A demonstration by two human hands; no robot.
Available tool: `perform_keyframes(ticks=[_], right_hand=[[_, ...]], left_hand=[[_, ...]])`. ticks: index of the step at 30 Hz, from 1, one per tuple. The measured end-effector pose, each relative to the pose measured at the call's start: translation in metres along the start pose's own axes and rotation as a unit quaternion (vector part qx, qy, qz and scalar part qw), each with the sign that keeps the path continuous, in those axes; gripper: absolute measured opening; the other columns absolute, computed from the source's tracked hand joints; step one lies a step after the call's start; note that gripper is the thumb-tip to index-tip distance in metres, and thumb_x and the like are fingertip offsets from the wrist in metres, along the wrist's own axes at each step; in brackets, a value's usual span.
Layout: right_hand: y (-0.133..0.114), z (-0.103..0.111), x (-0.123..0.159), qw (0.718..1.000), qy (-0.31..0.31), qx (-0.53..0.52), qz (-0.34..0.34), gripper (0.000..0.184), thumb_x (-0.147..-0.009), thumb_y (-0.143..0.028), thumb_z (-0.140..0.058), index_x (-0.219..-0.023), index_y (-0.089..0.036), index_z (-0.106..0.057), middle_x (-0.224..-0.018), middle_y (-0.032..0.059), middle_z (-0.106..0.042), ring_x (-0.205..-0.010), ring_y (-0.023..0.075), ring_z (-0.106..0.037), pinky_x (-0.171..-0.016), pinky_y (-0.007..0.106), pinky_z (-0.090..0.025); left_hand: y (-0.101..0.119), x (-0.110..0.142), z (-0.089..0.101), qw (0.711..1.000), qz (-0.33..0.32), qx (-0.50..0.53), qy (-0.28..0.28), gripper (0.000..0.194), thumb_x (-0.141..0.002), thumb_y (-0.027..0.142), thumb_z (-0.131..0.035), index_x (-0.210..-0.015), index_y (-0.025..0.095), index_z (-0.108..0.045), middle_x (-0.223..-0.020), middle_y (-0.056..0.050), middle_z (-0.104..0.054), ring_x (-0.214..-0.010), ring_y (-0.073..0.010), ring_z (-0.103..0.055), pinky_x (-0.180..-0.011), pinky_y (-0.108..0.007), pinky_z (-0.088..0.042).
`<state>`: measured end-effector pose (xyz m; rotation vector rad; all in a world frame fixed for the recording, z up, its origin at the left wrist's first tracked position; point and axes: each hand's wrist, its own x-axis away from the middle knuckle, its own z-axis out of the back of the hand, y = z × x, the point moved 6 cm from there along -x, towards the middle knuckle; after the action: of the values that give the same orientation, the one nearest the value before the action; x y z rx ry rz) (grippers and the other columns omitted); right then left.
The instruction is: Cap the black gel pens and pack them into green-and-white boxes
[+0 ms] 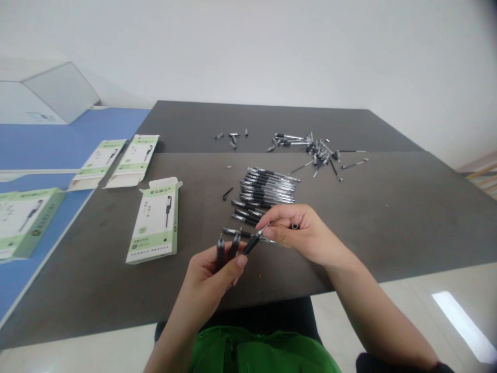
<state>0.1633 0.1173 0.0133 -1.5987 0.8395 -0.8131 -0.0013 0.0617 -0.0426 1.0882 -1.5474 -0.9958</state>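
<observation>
My left hand [215, 277] is closed around uncapped black gel pens, their tips pointing up and away from me; one gel pen [220, 252] stands nearly upright. Another pen [254, 242] leans to the right, and the thumb and forefinger of my right hand [301, 233] pinch it at its tip. Tucked in the curled fingers of that hand is a small dark round end [294, 226], perhaps of a pen cap. Just beyond my hands lies a row of capped pens [267, 186]. A few more pens [248, 213] lie nearer, partly hidden by my right hand.
A pile of loose pen parts [322, 153] lies at the back right of the dark table [368, 217]. Several loose caps [233, 139] are at the back middle. A single black cap [228, 194] lies near the row. Pen boxes [153, 223] stand on the left.
</observation>
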Motion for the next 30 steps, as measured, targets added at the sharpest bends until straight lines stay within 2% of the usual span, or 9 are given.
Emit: perform_keyframes(ticks=[2, 5, 10, 16, 20, 22, 25, 28, 30], right_hand=[[0.000, 0.000, -0.002, 1.000, 0.003, 0.003, 0.006, 0.029, -0.082, -0.040, -0.081, -0.086, -0.014, -0.070, -0.054, -0.0074, -0.052, -0.047, 0.0053, -0.032, -0.046, 0.022, -0.020], [0.003, 0.003, -0.004, 1.000, 0.024, 0.008, -0.001, 0.034, -0.077, -0.042, -0.086, -0.078, -0.015, -0.065, -0.051, -0.0099, -0.046, -0.046, 0.0046, -0.028, -0.045, 0.021, -0.017], [0.005, -0.001, -0.003, 1.000, -0.020, 0.001, -0.014, 0.035, -0.084, -0.041, -0.081, -0.103, -0.014, -0.070, -0.050, -0.0122, -0.041, -0.046, 0.0054, -0.025, -0.046, 0.022, -0.016], [0.009, 0.003, -0.005, 0.999, 0.020, 0.016, -0.018, 0.038, -0.076, -0.046, -0.087, -0.077, -0.014, -0.064, -0.047, -0.0115, -0.041, -0.045, 0.0044, -0.024, -0.045, 0.022, -0.013], [0.013, 0.003, -0.002, 0.999, -0.022, -0.003, -0.043, 0.036, -0.082, -0.041, -0.083, -0.102, -0.014, -0.069, -0.050, -0.0117, -0.046, -0.045, 0.0046, -0.025, -0.044, 0.021, -0.015], [0.011, 0.001, -0.002, 0.999, -0.035, -0.014, -0.029, 0.035, -0.084, -0.041, -0.081, -0.102, -0.014, -0.070, -0.050, -0.0115, -0.046, -0.045, 0.0048, -0.026, -0.045, 0.021, -0.018], [0.008, 0.000, -0.004, 1.000, 0.012, -0.003, -0.005, 0.036, -0.079, -0.046, -0.084, -0.082, -0.014, -0.068, -0.050, -0.0100, -0.047, -0.046, 0.0049, -0.029, -0.047, 0.021, -0.021], [0.010, 0.000, -0.006, 0.997, 0.072, 0.030, -0.015, 0.037, -0.074, -0.047, -0.085, -0.078, -0.015, -0.067, -0.053, -0.0076, -0.050, -0.050, 0.0064, -0.033, -0.050, 0.022, -0.023], [0.012, 0.002, -0.006, 0.995, 0.088, 0.044, -0.027, 0.033, -0.074, -0.042, -0.084, -0.080, -0.016, -0.064, -0.053, -0.0090, -0.046, -0.050, 0.0066, -0.031, -0.050, 0.023, -0.021]], left_hand=[[-0.001, 0.000, -0.001, 1.000, 0.001, -0.001, -0.003, 0.041, -0.079, 0.049, -0.083, -0.102, 0.015, -0.081, -0.056, 0.005, -0.047, -0.045, -0.0047, -0.033, -0.040, -0.018, -0.019], [-0.001, 0.000, 0.000, 1.000, 0.001, 0.001, 0.008, 0.043, -0.079, 0.049, -0.084, -0.104, 0.015, -0.081, -0.055, 0.006, -0.047, -0.045, -0.0048, -0.033, -0.040, -0.018, -0.018], [0.000, 0.002, 0.000, 1.000, 0.003, -0.008, 0.008, 0.042, -0.079, 0.049, -0.083, -0.102, 0.014, -0.081, -0.056, 0.005, -0.048, -0.045, -0.0050, -0.034, -0.039, -0.019, -0.016], [0.000, 0.001, 0.001, 1.000, 0.004, -0.018, 0.015, 0.044, -0.079, 0.051, -0.082, -0.103, 0.014, -0.080, -0.054, 0.005, -0.046, -0.044, -0.0055, -0.032, -0.039, -0.019, -0.017], [-0.002, 0.000, 0.003, 1.000, 0.003, -0.020, 0.015, 0.045, -0.078, 0.051, -0.083, -0.103, 0.014, -0.081, -0.053, 0.006, -0.045, -0.043, -0.0053, -0.031, -0.040, -0.020, -0.018], [-0.002, 0.001, 0.002, 1.000, 0.007, -0.027, 0.007, 0.045, -0.078, 0.051, -0.082, -0.103, 0.014, -0.081, -0.053, 0.006, -0.045, -0.043, -0.0057, -0.030, -0.040, -0.020, -0.020], [-0.001, 0.001, 0.003, 0.999, -0.004, -0.045, 0.019, 0.044, -0.080, 0.052, -0.081, -0.103, 0.015, -0.081, -0.054, 0.004, -0.048, -0.046, -0.0073, -0.035, -0.042, -0.020, -0.024], [0.001, 0.000, 0.005, 0.996, -0.025, -0.068, 0.043, 0.040, -0.081, 0.051, -0.080, -0.101, 0.015, -0.082, -0.059, 0.001, -0.054, -0.053, -0.0101, -0.044, -0.046, -0.020, -0.030], [0.003, -0.001, 0.007, 0.995, -0.035, -0.078, 0.055, 0.038, -0.082, 0.050, -0.080, -0.100, 0.016, -0.082, -0.059, 0.001, -0.054, -0.055, -0.0106, -0.046, -0.048, -0.020, -0.032]])
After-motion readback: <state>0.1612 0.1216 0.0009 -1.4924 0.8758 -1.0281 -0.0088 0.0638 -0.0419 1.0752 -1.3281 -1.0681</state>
